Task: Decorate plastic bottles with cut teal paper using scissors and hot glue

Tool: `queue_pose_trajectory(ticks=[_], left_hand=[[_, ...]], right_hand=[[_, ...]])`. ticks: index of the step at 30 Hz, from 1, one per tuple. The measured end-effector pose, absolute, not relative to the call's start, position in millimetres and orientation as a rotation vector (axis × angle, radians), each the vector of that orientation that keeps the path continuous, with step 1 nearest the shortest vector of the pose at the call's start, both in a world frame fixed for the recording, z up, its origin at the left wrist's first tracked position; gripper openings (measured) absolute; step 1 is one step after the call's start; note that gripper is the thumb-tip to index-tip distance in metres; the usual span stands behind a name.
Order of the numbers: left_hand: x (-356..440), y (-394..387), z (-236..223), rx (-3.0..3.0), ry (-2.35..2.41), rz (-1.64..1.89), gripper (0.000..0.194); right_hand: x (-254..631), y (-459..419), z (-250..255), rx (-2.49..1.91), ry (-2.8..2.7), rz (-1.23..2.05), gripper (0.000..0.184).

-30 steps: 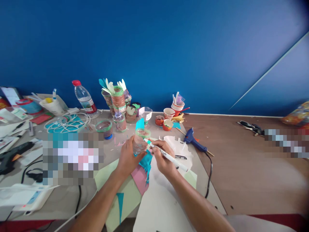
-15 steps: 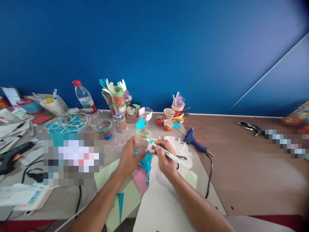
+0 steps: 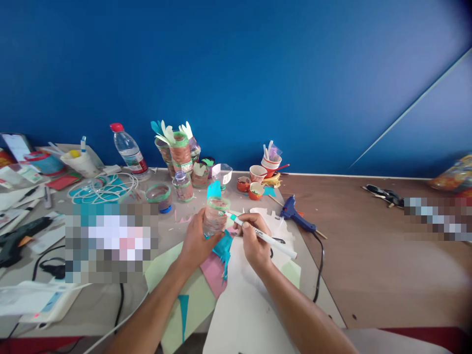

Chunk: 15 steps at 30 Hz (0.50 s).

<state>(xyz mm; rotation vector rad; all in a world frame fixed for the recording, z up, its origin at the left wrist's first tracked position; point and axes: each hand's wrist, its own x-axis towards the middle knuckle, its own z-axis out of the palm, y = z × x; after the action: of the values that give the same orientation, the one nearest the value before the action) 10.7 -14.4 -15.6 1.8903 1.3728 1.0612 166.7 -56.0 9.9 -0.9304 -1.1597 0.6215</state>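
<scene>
My left hand point(image 3: 196, 235) is wrapped round a clear plastic cup point(image 3: 215, 220), apparently a cut bottle piece, with a green rim and brownish sides. A blue paper strip point(image 3: 214, 189) stands up at its far rim. In my right hand point(image 3: 256, 241) is a white acrylic marker point(image 3: 275, 242) with a green band, its tip pointing left at the cup's side. Whether the tip touches the cup I cannot tell. A small mark shows on the cup near the tip. Under the hands lie white paper point(image 3: 239, 295), crumpled blue paper point(image 3: 222, 246) and pink paper point(image 3: 212, 275).
A blue glue gun point(image 3: 297, 215) with a black cord lies right of my hands. Behind stand decorated plastic cups point(image 3: 180, 152), a red-capped water bottle point(image 3: 129, 151) and small paper cups point(image 3: 256, 191). At left are coiled white cable point(image 3: 110, 187) and a black glue gun point(image 3: 22, 236).
My right hand has drawn the marker slightly right and down, away from the cup's rim. The left hand keeps its hold on the cup, and more of the cup's side shows.
</scene>
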Motion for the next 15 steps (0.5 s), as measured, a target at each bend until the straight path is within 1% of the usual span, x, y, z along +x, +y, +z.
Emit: queue_pose_trajectory(ticks=[4, 15], left_hand=[[9.8, -13.4, -17.8, 1.873, 1.383, 1.04, 0.071], [9.1, -13.6, -19.7, 2.018, 1.482, 1.048, 0.07]], right_hand=[[168.1, -55.5, 9.6, -0.912, -1.171, 0.657, 0.016], [166.1, -58.5, 8.7, -0.986, -1.269, 0.6, 0.013]])
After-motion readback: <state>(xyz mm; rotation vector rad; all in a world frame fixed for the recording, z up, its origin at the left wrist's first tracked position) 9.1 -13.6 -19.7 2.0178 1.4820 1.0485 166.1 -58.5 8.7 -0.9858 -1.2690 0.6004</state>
